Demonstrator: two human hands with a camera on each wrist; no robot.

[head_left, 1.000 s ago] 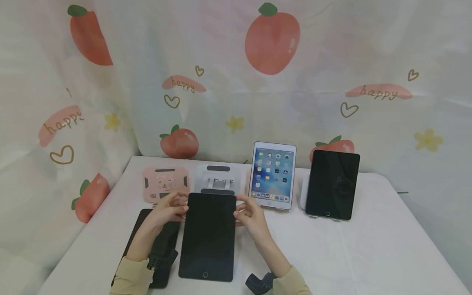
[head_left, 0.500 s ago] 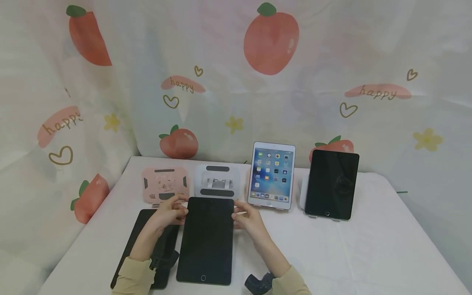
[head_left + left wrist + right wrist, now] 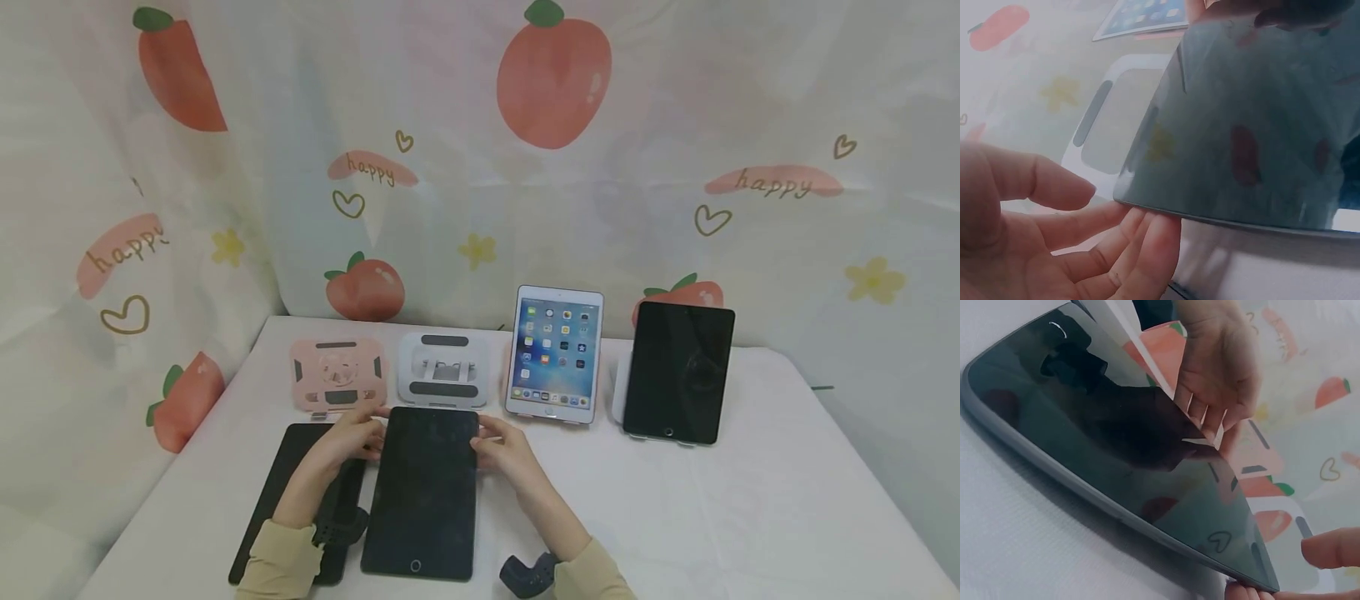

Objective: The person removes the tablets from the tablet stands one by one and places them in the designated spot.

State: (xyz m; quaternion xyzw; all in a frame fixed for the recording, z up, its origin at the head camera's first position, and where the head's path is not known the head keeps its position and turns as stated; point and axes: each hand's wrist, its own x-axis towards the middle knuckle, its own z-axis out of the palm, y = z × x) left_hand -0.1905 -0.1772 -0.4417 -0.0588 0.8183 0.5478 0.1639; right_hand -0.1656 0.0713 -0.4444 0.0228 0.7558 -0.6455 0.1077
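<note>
A black tablet (image 3: pixel 422 500) lies screen up in front of me, its far end between my hands. My left hand (image 3: pixel 348 437) is at its far left corner; in the left wrist view, the fingertips (image 3: pixel 1161 234) sit under the edge and the thumb stands off the glass. My right hand (image 3: pixel 510 454) is at the far right corner; the right wrist view has its fingertips (image 3: pixel 1246 592) at the corner's underside, thumb apart. Beneath my left forearm lies another black tablet (image 3: pixel 272 492). Just beyond the held end stands a white tablet stand (image 3: pixel 442 389).
A pink stand (image 3: pixel 307 367) is at the back left. To the right of the white stand, a white tablet (image 3: pixel 555 350) with a lit home screen leans upright. Beside it stands a dark-screened black tablet (image 3: pixel 678 371). A fruit-print curtain (image 3: pixel 450 100) hangs behind the white-covered table (image 3: pixel 750 517).
The tablet's far end has come down and slightly toward me, uncovering the lower part of the white stand. Both hands have moved down along with it.
</note>
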